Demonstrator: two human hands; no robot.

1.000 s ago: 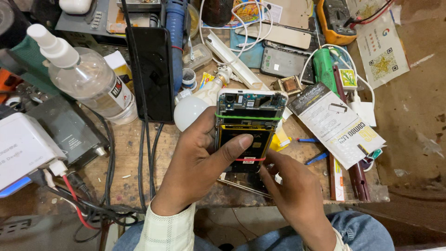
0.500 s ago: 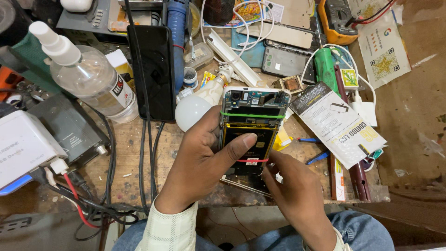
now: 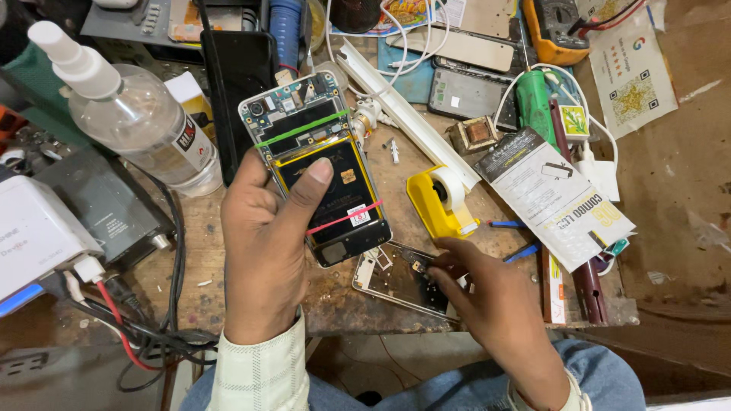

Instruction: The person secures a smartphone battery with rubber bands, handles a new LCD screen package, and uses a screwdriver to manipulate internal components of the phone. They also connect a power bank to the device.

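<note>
Now | left hand grips opened phone, thumb on battery | right hand seemingly pinches back frame on table | next: careful alignment

Black battery crossed by a green band and a red band on the opened phone; bright yellow tape dispenser with a white roll; clear spray bottle with a white nozzle. Green-handled tool, orange and black multimeter, white box with red and black wires. Worn, stained brown table, cream ribbed sleeve, blue jeans.
</note>
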